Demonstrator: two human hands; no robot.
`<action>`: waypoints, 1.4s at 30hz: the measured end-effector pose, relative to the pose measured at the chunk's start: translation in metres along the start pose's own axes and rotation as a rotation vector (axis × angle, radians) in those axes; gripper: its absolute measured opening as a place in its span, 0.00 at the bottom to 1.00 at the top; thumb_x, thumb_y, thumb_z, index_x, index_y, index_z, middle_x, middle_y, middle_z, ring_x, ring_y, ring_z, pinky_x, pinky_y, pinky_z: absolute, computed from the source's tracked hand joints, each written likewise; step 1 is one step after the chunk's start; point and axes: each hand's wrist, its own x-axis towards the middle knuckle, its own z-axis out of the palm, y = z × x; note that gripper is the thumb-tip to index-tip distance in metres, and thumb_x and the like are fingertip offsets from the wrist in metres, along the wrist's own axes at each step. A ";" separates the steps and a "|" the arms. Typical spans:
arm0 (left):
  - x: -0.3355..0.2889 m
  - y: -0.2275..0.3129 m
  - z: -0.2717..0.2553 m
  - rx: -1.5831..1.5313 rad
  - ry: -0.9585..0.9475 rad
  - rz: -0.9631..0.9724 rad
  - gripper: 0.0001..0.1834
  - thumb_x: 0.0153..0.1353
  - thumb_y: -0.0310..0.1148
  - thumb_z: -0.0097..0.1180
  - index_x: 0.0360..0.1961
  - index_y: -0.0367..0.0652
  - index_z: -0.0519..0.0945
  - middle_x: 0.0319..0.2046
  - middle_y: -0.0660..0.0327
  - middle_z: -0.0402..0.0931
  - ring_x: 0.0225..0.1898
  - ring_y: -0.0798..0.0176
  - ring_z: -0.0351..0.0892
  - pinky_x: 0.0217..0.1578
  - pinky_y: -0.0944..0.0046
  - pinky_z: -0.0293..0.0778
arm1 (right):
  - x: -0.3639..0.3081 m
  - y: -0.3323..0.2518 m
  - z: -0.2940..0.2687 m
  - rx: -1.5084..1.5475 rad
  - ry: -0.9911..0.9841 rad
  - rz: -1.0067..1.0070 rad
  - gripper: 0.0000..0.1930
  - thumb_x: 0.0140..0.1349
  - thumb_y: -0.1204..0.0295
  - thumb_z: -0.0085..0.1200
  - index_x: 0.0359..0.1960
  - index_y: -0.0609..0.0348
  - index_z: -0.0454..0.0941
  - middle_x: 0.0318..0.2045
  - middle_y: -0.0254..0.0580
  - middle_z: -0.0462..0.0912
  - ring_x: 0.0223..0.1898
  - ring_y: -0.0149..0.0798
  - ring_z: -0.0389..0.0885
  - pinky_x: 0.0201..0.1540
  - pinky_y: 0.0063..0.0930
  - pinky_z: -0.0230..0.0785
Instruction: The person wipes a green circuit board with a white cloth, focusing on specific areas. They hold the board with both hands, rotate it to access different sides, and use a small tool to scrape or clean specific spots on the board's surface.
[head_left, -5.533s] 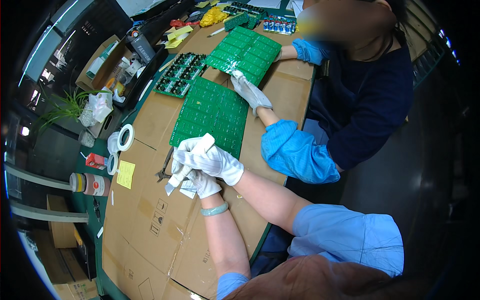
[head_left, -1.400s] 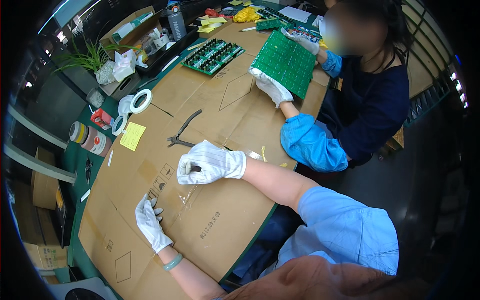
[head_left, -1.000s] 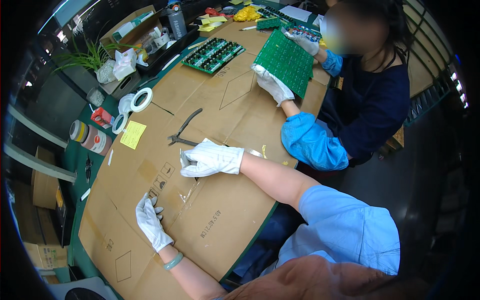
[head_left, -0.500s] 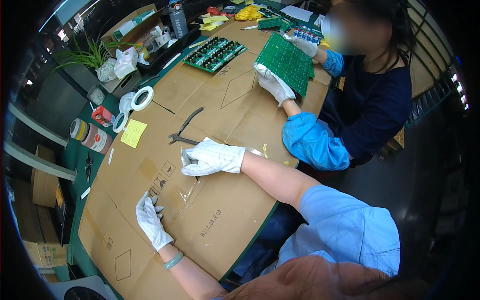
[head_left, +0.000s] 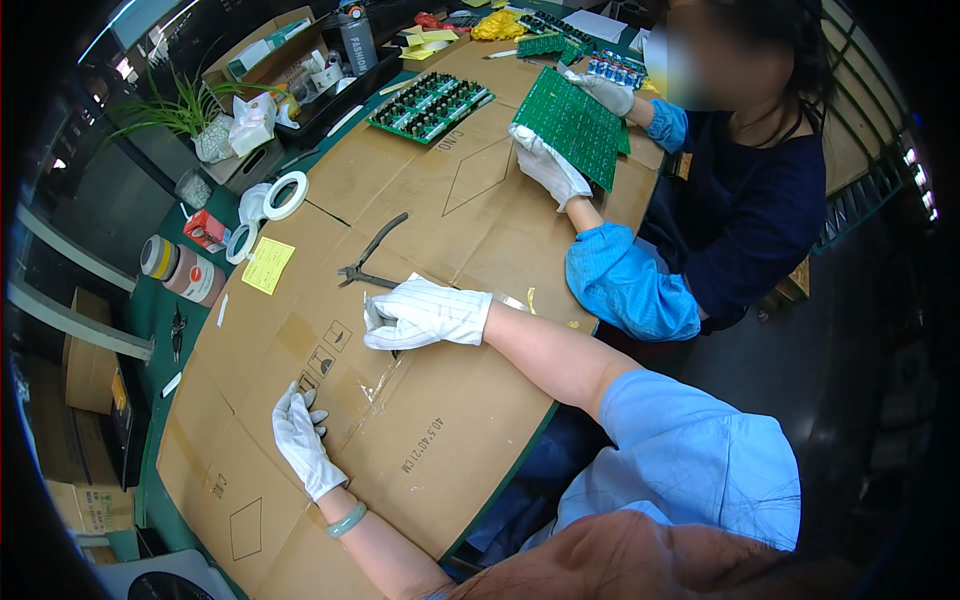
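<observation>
My left hand (head_left: 302, 440), in a white glove, rests over the cardboard sheet (head_left: 400, 480) with its fingers loosely bent and apart, and nothing shows in it. My right hand (head_left: 428, 312), also gloved, lies palm down with its fingers curled together. A small dark bit shows beneath its lower edge, but what the fingers close on is hidden. Just beyond the right hand are cutting pliers (head_left: 376, 248) with dark handles spread apart; one handle runs up to the glove, and I cannot tell whether the hand touches it.
Across the corner a co-worker's gloved hands (head_left: 550, 172) hold a green circuit board (head_left: 572, 125). A populated board (head_left: 430, 107) lies at the back. Along the left stand tape rolls (head_left: 285, 196), a yellow note (head_left: 268, 265), a drink carton (head_left: 206, 230), a bottle (head_left: 185, 272) and a potted plant (head_left: 212, 138).
</observation>
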 end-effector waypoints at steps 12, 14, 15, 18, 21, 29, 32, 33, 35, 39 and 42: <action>0.003 -0.003 -0.001 0.007 -0.001 0.004 0.18 0.67 0.37 0.49 0.52 0.38 0.74 0.38 0.58 0.81 0.23 0.77 0.72 0.21 0.78 0.65 | -0.001 -0.003 -0.002 0.022 -0.010 0.014 0.21 0.61 0.49 0.48 0.31 0.56 0.74 0.22 0.44 0.77 0.26 0.47 0.75 0.32 0.37 0.66; 0.003 -0.003 0.000 0.016 0.000 0.000 0.18 0.67 0.37 0.49 0.52 0.38 0.74 0.38 0.58 0.81 0.23 0.77 0.72 0.21 0.78 0.65 | -0.001 -0.003 -0.003 0.024 -0.010 0.022 0.21 0.61 0.49 0.48 0.31 0.56 0.74 0.21 0.44 0.77 0.26 0.47 0.75 0.32 0.37 0.66; 0.002 -0.002 0.000 0.019 -0.001 0.004 0.18 0.67 0.37 0.49 0.52 0.38 0.74 0.38 0.58 0.81 0.23 0.77 0.72 0.21 0.78 0.65 | -0.001 -0.003 -0.003 0.025 -0.010 0.026 0.21 0.61 0.49 0.48 0.31 0.56 0.74 0.21 0.43 0.77 0.26 0.47 0.75 0.32 0.37 0.66; 0.001 -0.002 0.000 0.022 -0.002 0.008 0.18 0.67 0.37 0.49 0.52 0.38 0.74 0.38 0.58 0.81 0.23 0.77 0.72 0.21 0.78 0.66 | 0.000 -0.001 -0.001 0.011 -0.009 0.024 0.21 0.61 0.49 0.48 0.32 0.56 0.74 0.21 0.43 0.77 0.26 0.47 0.75 0.31 0.37 0.66; 0.001 -0.002 -0.001 0.016 -0.004 0.001 0.18 0.67 0.37 0.48 0.52 0.38 0.74 0.38 0.58 0.81 0.23 0.78 0.72 0.21 0.79 0.66 | 0.000 -0.002 -0.002 0.019 -0.017 0.028 0.21 0.61 0.48 0.48 0.32 0.56 0.75 0.21 0.43 0.77 0.26 0.46 0.75 0.31 0.37 0.66; 0.001 -0.003 0.002 0.002 -0.011 0.017 0.17 0.67 0.37 0.48 0.52 0.37 0.74 0.38 0.58 0.81 0.23 0.78 0.72 0.21 0.79 0.65 | -0.001 0.000 -0.002 0.024 -0.020 0.037 0.22 0.60 0.48 0.48 0.32 0.57 0.75 0.22 0.45 0.77 0.26 0.47 0.75 0.32 0.37 0.66; 0.001 -0.002 -0.003 0.013 0.005 0.008 0.17 0.67 0.37 0.48 0.52 0.37 0.74 0.38 0.58 0.81 0.23 0.78 0.72 0.21 0.79 0.65 | 0.001 -0.002 -0.001 0.033 -0.026 0.026 0.22 0.61 0.48 0.48 0.32 0.57 0.75 0.22 0.46 0.77 0.26 0.48 0.75 0.32 0.38 0.66; 0.001 -0.003 -0.001 0.011 0.003 0.004 0.17 0.67 0.37 0.48 0.52 0.37 0.74 0.38 0.58 0.81 0.23 0.78 0.72 0.21 0.78 0.65 | 0.000 -0.002 -0.002 0.032 -0.027 0.030 0.22 0.61 0.48 0.48 0.32 0.57 0.75 0.22 0.45 0.77 0.26 0.48 0.75 0.32 0.38 0.66; 0.003 -0.003 0.001 0.009 0.000 -0.005 0.17 0.67 0.36 0.48 0.52 0.37 0.74 0.38 0.57 0.81 0.23 0.77 0.72 0.21 0.78 0.65 | -0.001 0.000 -0.002 0.020 -0.019 0.029 0.22 0.61 0.48 0.48 0.32 0.57 0.75 0.22 0.45 0.77 0.26 0.47 0.75 0.32 0.37 0.66; 0.001 -0.002 -0.002 0.010 0.003 0.003 0.17 0.67 0.36 0.48 0.52 0.37 0.74 0.38 0.58 0.81 0.23 0.77 0.72 0.21 0.78 0.65 | 0.001 0.001 0.002 0.023 0.003 0.005 0.22 0.61 0.48 0.48 0.31 0.57 0.75 0.21 0.44 0.77 0.25 0.47 0.75 0.31 0.37 0.66; 0.001 -0.002 0.003 -0.004 -0.011 0.008 0.17 0.67 0.36 0.48 0.52 0.37 0.74 0.38 0.58 0.81 0.22 0.78 0.72 0.21 0.79 0.65 | -0.001 0.004 0.001 0.004 0.005 0.011 0.21 0.61 0.48 0.48 0.31 0.56 0.75 0.21 0.44 0.76 0.24 0.46 0.74 0.31 0.37 0.66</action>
